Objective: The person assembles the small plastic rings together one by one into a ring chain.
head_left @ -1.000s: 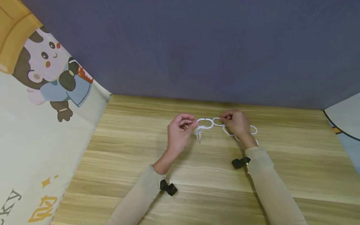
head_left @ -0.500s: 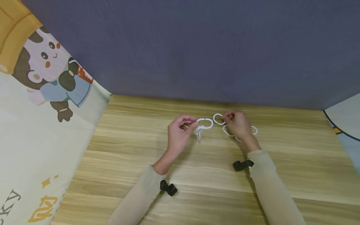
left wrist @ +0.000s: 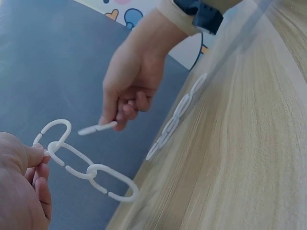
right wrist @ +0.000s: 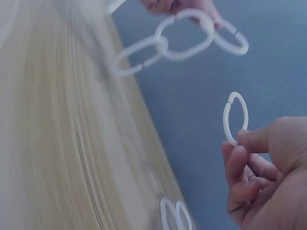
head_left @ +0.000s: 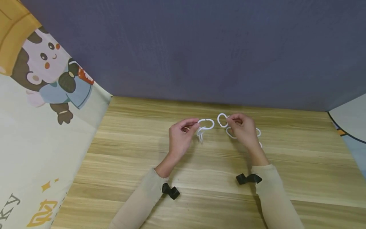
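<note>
My left hand (head_left: 181, 138) pinches the end link of a short chain of white plastic chain links (left wrist: 91, 169) between thumb and forefinger. The other links hang from it, hooked through one another. To its right, my right hand (head_left: 244, 132) pinches a single white chain link (right wrist: 226, 122) by one end, thumb against fingertips. A narrow split shows in that link's side. Air separates it from the left hand's chain. Below the right hand, several white chain links (left wrist: 181, 106) lie on the table, partly covered by that hand in the head view.
A wood-grain table (head_left: 200, 197) spreads under both hands. Behind its far edge rises a dark blue-grey panel (head_left: 183, 54). On the left stands a pale panel (head_left: 31, 140) with cartoon prints. Black wrist cameras sit on both sleeves.
My right hand has drawn its chain link slightly right, away from the chain, and turned it from lying sideways to more upright. The left hand has barely shifted.
</note>
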The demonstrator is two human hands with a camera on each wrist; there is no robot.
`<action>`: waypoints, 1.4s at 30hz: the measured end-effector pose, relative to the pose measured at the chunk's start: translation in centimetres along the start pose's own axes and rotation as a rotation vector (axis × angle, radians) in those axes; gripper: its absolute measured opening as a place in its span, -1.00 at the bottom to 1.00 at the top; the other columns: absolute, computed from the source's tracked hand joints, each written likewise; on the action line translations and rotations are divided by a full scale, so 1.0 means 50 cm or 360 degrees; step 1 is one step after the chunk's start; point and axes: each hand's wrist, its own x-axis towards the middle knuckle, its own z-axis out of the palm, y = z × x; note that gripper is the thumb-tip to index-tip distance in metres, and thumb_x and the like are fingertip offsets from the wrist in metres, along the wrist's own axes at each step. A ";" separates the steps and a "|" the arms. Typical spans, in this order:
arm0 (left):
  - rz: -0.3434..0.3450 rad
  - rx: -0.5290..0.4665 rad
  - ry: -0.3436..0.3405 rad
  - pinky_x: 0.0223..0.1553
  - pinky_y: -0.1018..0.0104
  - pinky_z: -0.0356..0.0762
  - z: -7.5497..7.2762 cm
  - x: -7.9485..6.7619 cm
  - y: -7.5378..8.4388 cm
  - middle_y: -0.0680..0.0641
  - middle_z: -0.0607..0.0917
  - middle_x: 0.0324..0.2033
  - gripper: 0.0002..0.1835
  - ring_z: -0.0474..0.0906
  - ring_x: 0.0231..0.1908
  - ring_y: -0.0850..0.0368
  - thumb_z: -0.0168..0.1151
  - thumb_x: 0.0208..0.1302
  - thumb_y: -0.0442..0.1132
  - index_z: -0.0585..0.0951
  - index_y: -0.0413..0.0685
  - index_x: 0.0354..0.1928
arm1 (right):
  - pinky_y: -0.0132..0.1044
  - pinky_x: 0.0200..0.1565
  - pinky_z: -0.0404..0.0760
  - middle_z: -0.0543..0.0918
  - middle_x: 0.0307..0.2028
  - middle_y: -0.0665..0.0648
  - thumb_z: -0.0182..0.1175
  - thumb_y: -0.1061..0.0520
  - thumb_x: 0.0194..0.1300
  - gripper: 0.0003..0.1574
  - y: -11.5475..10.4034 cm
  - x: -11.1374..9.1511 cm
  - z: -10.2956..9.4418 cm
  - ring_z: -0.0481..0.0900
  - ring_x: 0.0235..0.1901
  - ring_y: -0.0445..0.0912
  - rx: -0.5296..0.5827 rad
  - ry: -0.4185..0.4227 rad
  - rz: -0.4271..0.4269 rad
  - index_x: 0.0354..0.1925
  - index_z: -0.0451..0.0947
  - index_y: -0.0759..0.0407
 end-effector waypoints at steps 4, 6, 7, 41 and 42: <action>-0.0011 -0.0002 0.0021 -0.31 0.50 0.58 0.000 0.000 -0.001 -0.15 0.90 -0.21 -0.89 0.70 -0.32 0.25 0.56 0.38 -0.39 0.88 -0.23 -0.10 | -0.45 -0.33 0.73 0.78 -0.36 -0.03 0.34 0.30 0.57 -0.77 -0.017 -0.020 0.003 0.69 -0.44 -0.25 0.0242 0.0003 0.0054 -0.02 0.61 0.53; -0.0018 -0.0006 0.0019 -0.31 0.50 0.58 0.000 -0.001 0.000 -0.16 0.90 -0.21 -0.89 0.70 -0.31 0.26 0.55 0.38 -0.39 0.87 -0.23 -0.10 | -0.47 -0.36 0.71 0.79 -0.37 -0.05 0.35 0.30 0.56 -0.84 -0.028 -0.031 0.003 0.70 -0.45 -0.24 0.0283 0.0035 0.0073 -0.05 0.65 0.44; -0.0021 -0.0005 0.0018 -0.31 0.50 0.57 0.000 -0.001 0.000 -0.17 0.89 -0.21 -0.90 0.70 -0.32 0.26 0.55 0.38 -0.39 0.87 -0.23 -0.11 | -0.47 -0.38 0.69 0.79 -0.38 -0.06 0.35 0.30 0.56 -0.90 -0.034 -0.036 0.003 0.70 -0.45 -0.23 0.0298 0.0052 0.0087 -0.08 0.67 0.37; -0.0029 -0.0030 -0.0182 -0.27 0.47 0.56 -0.001 -0.012 0.002 -0.19 0.85 -0.27 -0.92 0.65 -0.32 0.24 0.55 0.39 -0.39 0.84 -0.27 -0.16 | -0.46 -0.53 0.38 0.78 -0.44 -0.08 0.35 0.22 0.57 -0.81 -0.084 -0.088 0.034 0.63 -0.52 -0.26 0.0417 -0.0026 0.0166 -0.06 0.72 0.40; -0.0030 -0.0031 -0.0188 -0.28 0.47 0.55 -0.001 -0.012 0.003 -0.19 0.85 -0.27 -0.93 0.65 -0.32 0.24 0.55 0.38 -0.40 0.84 -0.27 -0.16 | -0.46 -0.53 0.37 0.77 -0.46 -0.07 0.35 0.22 0.57 -0.81 -0.085 -0.089 0.035 0.63 -0.52 -0.26 0.0416 -0.0024 0.0170 -0.07 0.72 0.39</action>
